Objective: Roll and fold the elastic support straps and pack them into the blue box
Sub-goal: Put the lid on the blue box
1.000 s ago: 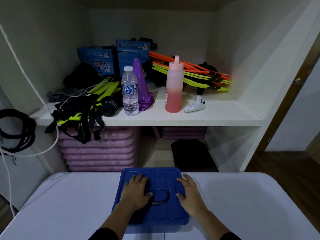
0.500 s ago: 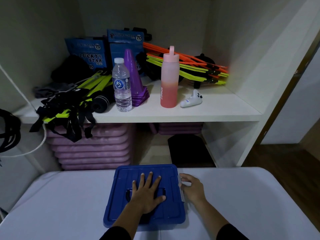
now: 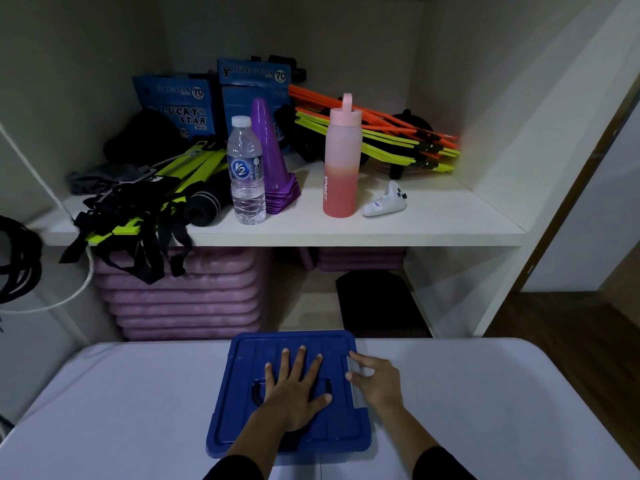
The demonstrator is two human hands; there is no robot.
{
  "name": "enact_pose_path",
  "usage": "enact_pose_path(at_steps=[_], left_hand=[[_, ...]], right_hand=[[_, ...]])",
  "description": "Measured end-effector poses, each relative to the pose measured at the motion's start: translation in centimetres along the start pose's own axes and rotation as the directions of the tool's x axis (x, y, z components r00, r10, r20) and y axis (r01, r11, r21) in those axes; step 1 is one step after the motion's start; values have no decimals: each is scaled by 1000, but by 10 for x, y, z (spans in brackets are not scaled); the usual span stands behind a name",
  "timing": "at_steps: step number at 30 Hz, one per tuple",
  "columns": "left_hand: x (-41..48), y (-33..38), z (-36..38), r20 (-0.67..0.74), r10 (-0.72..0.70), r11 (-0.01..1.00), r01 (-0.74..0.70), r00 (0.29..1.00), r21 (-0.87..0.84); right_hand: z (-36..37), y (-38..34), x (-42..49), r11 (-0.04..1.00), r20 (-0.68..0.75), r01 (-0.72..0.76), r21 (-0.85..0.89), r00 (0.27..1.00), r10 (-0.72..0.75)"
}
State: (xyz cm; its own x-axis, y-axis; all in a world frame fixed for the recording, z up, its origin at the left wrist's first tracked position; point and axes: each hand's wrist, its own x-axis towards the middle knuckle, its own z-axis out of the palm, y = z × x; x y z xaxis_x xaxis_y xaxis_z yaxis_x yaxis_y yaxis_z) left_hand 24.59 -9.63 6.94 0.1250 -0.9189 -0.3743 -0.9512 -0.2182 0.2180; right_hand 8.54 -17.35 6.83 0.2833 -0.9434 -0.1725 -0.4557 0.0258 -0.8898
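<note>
The blue box (image 3: 242, 407) stands on the white table (image 3: 104, 410) right in front of me, its lid on. My left hand (image 3: 294, 389) lies flat on the middle of the lid, fingers spread over the handle recess. At the lid's right edge my right hand (image 3: 375, 382) has its fingers curled on the grey latch (image 3: 354, 382). No elastic straps show on the table. A bundle of black straps with yellow-green bars (image 3: 138, 216) hangs over the shelf's left front edge.
The white shelf (image 3: 346, 233) holds a water bottle (image 3: 246, 174), purple cones (image 3: 272, 161), a pink bottle (image 3: 341, 164), a small white device (image 3: 384, 200), blue cartons (image 3: 180, 109) and orange-yellow poles (image 3: 381, 133). Purple mats (image 3: 187, 299) are stacked below. Black cables (image 3: 17, 258) hang at left.
My left hand slid to the lid's centre and flattened. My right hand left the lid's top for the latch on its right edge.
</note>
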Motion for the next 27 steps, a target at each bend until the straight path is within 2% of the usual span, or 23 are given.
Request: enact_pose_path(at_steps=[4,6,8,9,11,13,15,18,20,23,27], left_hand=[[-5,-6,-3,-82,49,993,-57,995,-107],[-10,-16,-5,-212,47,971,-95,976,-218],[-16,-33,-10,-347,-18,961,-80,938,-266],[-20,-43,-13,-390,-67,968,-35,919,-248],[-31,-65,-19,-417,-184,972,101,890,-214],[-40,-84,-23,-373,-307,943,227,876,-243],[-47,-99,-24,-278,-381,895,275,882,-352],[-57,-116,-17,-114,-382,772,248,917,-585],[-63,-119,-14,-51,-370,693,239,928,-680],[-66,-118,-12,-30,-381,608,226,924,-761],[-63,-119,-13,-9,-429,565,260,903,-783]], right_hand=[[0,-1,0,999,19,9,-35,1000,-9],[8,-5,-4,980,-35,80,-182,996,-87],[23,-15,-8,912,-83,198,-359,967,-242],[32,-23,-11,879,-50,263,-399,950,-307],[55,-39,-17,822,144,397,-409,917,-371],[79,-51,-23,789,343,467,-400,874,-344],[99,-55,-27,770,421,490,-409,850,-317],[118,-50,-27,716,462,505,-482,841,-282],[123,-45,-26,685,456,515,-515,841,-290],[125,-42,-25,684,452,527,-504,836,-311],[126,-42,-26,679,455,531,-507,834,-312]])
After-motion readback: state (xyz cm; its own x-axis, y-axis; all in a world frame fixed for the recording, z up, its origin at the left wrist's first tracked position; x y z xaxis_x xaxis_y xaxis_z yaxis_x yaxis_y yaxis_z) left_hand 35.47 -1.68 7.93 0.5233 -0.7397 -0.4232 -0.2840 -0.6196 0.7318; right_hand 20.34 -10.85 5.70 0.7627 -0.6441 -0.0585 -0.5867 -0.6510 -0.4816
